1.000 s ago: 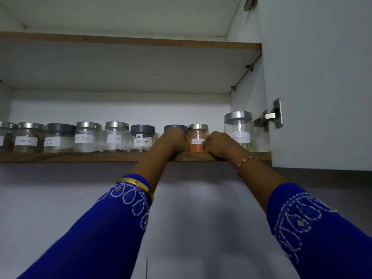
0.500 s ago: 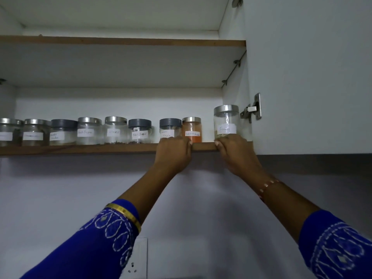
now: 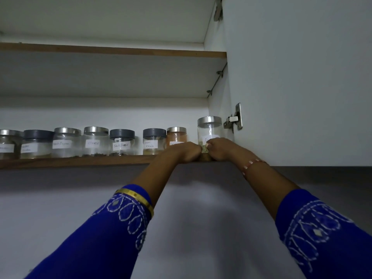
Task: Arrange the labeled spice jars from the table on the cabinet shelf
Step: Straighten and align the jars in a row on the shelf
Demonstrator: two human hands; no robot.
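A row of labeled spice jars stands along the front of the lower cabinet shelf (image 3: 70, 162), and every place below is given from the tall steel-lidded jar (image 3: 209, 129) at the row's right end.

Farthest left of that jar, at the frame's edge, is a steel-lidded jar (image 3: 9, 143) with a blurred label. Next toward it comes a grey-lidded jar (image 3: 37, 143), then a steel-lidded jar (image 3: 66, 141) whose label seems to read some kind of pepper, then the "Cloves" jar (image 3: 95, 140), then the grey-lidded "Black Pepper" jar (image 3: 121, 142). After a small gap stands the grey-lidded "Masala" jar (image 3: 154, 140), and touching it, the orange-powder jar (image 3: 176, 135), which sits just left of the tall jar.

The left hand (image 3: 186, 152) lies on the shelf edge in front of the orange-powder jar, just left of the tall jar, fingers curled into a fist (whether they hold anything cannot be told). The right hand (image 3: 221, 148) is at the tall jar's base, fingers curled against its lower front and covering part of its label; a real grip cannot be confirmed.

Just right of the tall jar, a metal hinge (image 3: 234, 119) joins the cabinet wall to the open white door (image 3: 302, 77).
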